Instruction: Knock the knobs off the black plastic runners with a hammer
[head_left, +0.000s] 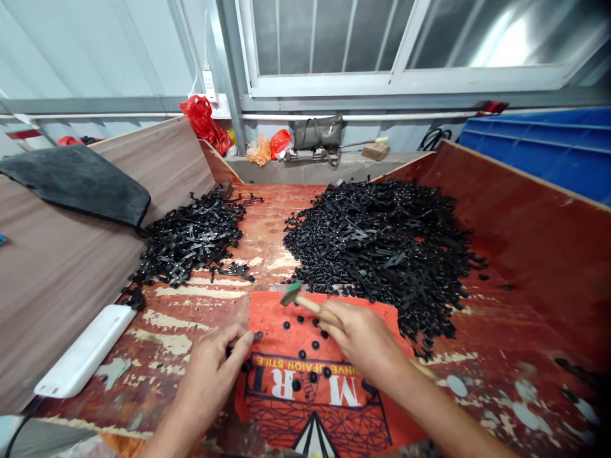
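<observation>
We pinch a small black part with our left hand at the red cloth's left edge. Our right hand grips a hammer, its head over the cloth's far edge; a black pile spreads toward the desk's far right corner.

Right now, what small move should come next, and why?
I'd probably bring the hammer, gripped in the right hand, toward the small dark piece pinched in the left hand. That piece sticks out over the red cloth, while the green hammer head shows above and right of it in this view, not lined up.
</observation>
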